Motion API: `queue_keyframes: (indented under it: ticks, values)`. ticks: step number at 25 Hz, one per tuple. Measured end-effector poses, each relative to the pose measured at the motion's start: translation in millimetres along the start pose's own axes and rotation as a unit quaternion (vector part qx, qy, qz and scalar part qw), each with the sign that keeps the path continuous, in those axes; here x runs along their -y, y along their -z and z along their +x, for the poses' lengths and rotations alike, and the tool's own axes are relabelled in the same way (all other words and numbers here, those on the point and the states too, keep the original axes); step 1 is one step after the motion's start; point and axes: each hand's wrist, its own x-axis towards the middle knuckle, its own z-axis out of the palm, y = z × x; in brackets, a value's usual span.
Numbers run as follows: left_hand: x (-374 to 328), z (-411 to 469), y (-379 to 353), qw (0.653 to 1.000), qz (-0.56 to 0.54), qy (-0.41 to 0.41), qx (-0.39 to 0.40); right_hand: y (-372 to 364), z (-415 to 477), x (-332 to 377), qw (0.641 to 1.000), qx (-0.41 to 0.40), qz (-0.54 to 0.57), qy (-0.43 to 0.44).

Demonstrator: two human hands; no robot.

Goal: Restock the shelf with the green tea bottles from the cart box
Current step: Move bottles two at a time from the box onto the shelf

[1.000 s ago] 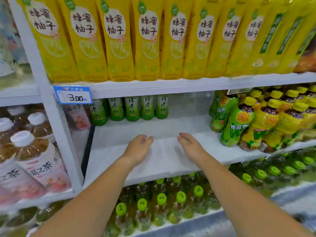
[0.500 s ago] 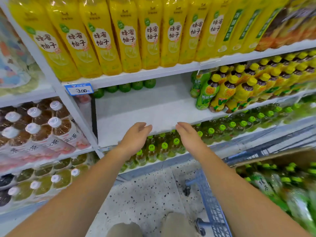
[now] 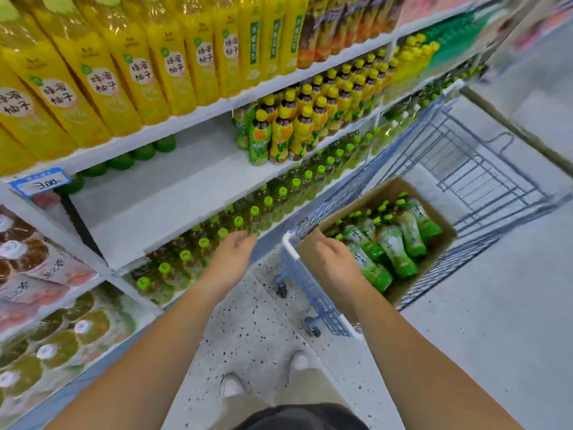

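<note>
2 bare hands are reaching forward from the viewer, both holding nothing. The left hand (image 3: 232, 256) is hanging palm down with its fingers (image 3: 245, 238) loosely curled and slightly apart, and the right hand (image 3: 333, 259) is showing the same loose curl in its fingers (image 3: 322, 243). Directly beyond the right fingertips, the green tea bottles (image 3: 400, 243) are lying on their sides, packed together inside an open cardboard box (image 3: 448, 243). The right hand is hovering over the box's near corner, and whether it is touching the cardboard cannot be told. The box is sitting in a blue wire cart (image 3: 319, 296), just to the right of the left hand. Just past the left fingertips, green-capped bottles (image 3: 235, 221) are filling a low shelf. Above those, farther from the fingers, a white shelf (image 3: 173, 206) is standing mostly bare, with a row of green bottles (image 3: 121, 161) lining its back and yellow-capped bottles (image 3: 288, 131) crowding its right end. A blue price tag (image 3: 40, 183) reading 3.00 is hanging over its far-left edge, under tall yellow bottles (image 3: 139, 72).
</note>
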Motion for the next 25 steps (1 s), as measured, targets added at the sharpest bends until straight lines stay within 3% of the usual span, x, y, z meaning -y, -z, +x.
queue_keyframes:
  ticks: [6, 12, 19, 25]
  values:
    - [-15, -12, -87, 0.997, -0.002, 0.012, 0.078, 83, -16, -51, 0.998, -0.056, 0.002, -0.037]
    - [-43, -10, -194, 0.988, 0.002, 0.054, 0.141, 171, 12, -101, 0.997, -0.033, -0.017, -0.067]
    - [-56, 24, -323, 0.988, -0.025, 0.142, 0.062, 275, 101, -136, 0.990, 0.062, -0.113, -0.056]
    - [-52, 42, -386, 0.974, -0.023, 0.221, -0.048, 301, 165, -155, 0.969, 0.140, -0.198, -0.041]
